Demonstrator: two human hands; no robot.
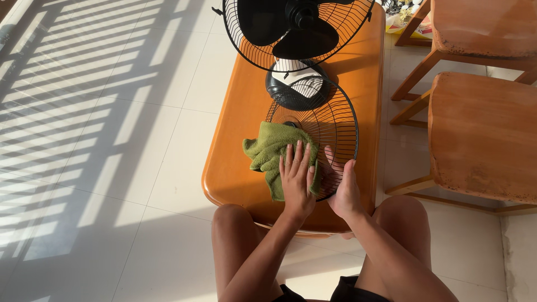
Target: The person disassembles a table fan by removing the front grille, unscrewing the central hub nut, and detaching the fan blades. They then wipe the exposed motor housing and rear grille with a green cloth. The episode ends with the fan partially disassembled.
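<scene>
1. The left hand presses flat, fingers spread, on a green cloth.
2. The right hand, open, steadies the detached fan grille lying on the orange worktop.
3. Wiping looks underway; the fan beyond stands uncovered, its blades apparently untouched.

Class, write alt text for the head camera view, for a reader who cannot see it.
A seated person's left hand presses a green cloth onto a detached black fan grille lying on an orange wooden table, while the right hand steadies the grille. The fan stands behind.
</scene>
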